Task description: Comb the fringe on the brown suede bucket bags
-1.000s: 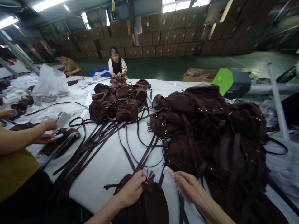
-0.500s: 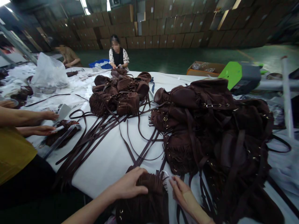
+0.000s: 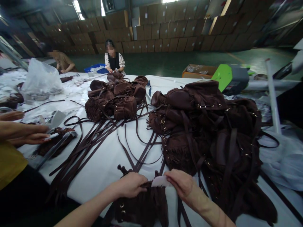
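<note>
In front of me on the table lies a dark brown fringed bag [image 3: 142, 208] with gold eyelets at its lower left. My left hand [image 3: 132, 185] is closed on the bag's upper edge, fingers pinching the material by the fringe. A flat white comb [image 3: 160, 181] with a rounded end lies across the fringe. My right hand [image 3: 181, 183] grips its right end between thumb and fingers. The comb's teeth are not clearly visible. Dark straps run from behind the bag across the table.
A large heap of brown bags [image 3: 213, 135] fills the right side, a smaller heap [image 3: 118, 97] stands farther back. Loose straps [image 3: 80, 154] trail over the table. At left a co-worker's hands [image 3: 35, 135] work on another piece. A green and grey machine [image 3: 222, 78] stands behind.
My right hand has moved up and turned inward, laying the comb across the fringe. My left hand has gone from spread on the bag to pinching its edge. The view has shifted slightly right.
</note>
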{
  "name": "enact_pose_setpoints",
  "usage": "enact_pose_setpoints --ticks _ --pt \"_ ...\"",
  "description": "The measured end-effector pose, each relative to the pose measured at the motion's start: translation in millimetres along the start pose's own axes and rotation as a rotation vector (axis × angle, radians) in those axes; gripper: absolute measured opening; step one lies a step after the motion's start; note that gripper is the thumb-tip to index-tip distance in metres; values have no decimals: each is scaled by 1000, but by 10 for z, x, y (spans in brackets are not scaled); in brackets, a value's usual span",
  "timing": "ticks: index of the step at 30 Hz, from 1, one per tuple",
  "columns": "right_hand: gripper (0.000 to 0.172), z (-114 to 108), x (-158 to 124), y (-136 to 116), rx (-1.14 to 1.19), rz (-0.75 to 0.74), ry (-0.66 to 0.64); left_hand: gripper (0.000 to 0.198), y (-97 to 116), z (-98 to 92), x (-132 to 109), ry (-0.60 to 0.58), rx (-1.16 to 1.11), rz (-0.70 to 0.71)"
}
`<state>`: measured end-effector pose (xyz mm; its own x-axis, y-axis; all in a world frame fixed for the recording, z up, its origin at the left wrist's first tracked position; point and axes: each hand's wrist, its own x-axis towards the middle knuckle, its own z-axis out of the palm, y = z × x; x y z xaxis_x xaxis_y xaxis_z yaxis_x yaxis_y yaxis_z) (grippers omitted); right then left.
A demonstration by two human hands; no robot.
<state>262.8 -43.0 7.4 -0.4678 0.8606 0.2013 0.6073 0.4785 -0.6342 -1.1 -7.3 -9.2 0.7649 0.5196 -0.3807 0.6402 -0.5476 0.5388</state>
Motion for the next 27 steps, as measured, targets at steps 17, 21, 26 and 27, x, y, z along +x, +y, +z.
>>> enact_pose_setpoints --ticks 17,21,26,27 --pt "21 63 313 -313 -72 -156 -545 14 -146 -631 181 -333 -64 232" --pt "27 77 137 -433 70 -59 -497 19 -297 -548 232 -371 -216 197" --pt "34 139 -119 -476 283 227 -376 19 -553 -307 313 -280 -219 50" --pt "35 157 -140 -462 350 295 -357 19 -547 -286 316 -235 -186 39"
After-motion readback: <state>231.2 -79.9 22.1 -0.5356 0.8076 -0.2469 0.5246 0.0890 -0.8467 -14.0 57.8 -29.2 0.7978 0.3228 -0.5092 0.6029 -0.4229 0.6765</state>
